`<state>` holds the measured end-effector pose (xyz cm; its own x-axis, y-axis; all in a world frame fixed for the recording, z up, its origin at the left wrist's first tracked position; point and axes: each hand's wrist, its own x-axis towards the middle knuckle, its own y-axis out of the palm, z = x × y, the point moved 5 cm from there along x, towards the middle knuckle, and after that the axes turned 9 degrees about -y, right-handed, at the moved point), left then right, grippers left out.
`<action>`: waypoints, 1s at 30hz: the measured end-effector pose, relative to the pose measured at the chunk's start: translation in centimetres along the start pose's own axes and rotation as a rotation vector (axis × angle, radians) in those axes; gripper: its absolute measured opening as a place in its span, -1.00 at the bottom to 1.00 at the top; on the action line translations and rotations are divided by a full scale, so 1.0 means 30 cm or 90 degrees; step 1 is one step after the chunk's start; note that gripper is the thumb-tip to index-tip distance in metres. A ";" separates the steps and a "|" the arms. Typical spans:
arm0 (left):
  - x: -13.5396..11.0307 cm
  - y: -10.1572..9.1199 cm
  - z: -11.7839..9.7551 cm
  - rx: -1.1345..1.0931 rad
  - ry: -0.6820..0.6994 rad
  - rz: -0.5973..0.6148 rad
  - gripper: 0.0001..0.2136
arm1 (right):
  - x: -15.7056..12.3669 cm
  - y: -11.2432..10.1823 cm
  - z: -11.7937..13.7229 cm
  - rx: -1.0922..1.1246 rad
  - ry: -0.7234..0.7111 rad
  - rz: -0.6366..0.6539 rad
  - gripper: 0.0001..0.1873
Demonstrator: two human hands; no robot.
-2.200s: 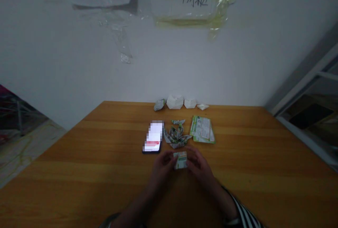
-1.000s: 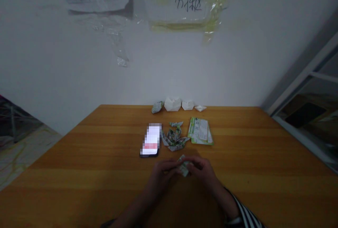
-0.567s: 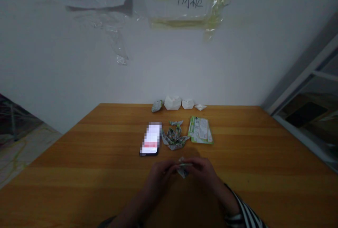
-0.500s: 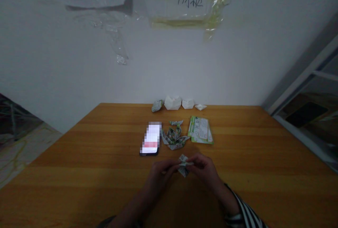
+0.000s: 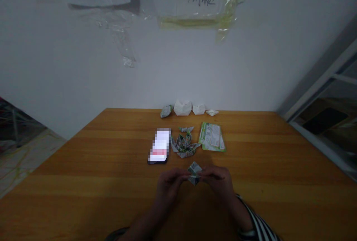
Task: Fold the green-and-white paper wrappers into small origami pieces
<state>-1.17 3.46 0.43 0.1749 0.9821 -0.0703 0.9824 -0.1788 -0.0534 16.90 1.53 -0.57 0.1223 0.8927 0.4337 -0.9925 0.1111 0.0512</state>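
Phone [image 5: 160, 146], folded papers [image 5: 182, 108] on wooden table [image 5: 97, 166]

- The one camera rides on the person's head, above the near side of the wooden table [image 5: 83, 166], looking forward and down.
- It faces the pale wall [image 5: 178, 73] beyond the table's far edge nearly square on.
- The left hand [image 5: 169, 185] and right hand [image 5: 220, 181] fall near the lens, below center.
- Its wide view reaches floor [image 5: 30, 151] at left and a frame [image 5: 344, 79] at right.
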 end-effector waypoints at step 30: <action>0.051 0.006 0.015 0.055 -0.090 0.033 -0.72 | -0.042 0.106 -0.016 0.074 0.151 0.048 -0.77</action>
<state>-0.77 4.91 -0.13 0.2082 0.9544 -0.2138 0.9622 -0.2392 -0.1306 13.59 0.97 -1.39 0.0321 0.9754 0.2180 -0.9908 0.0024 0.1352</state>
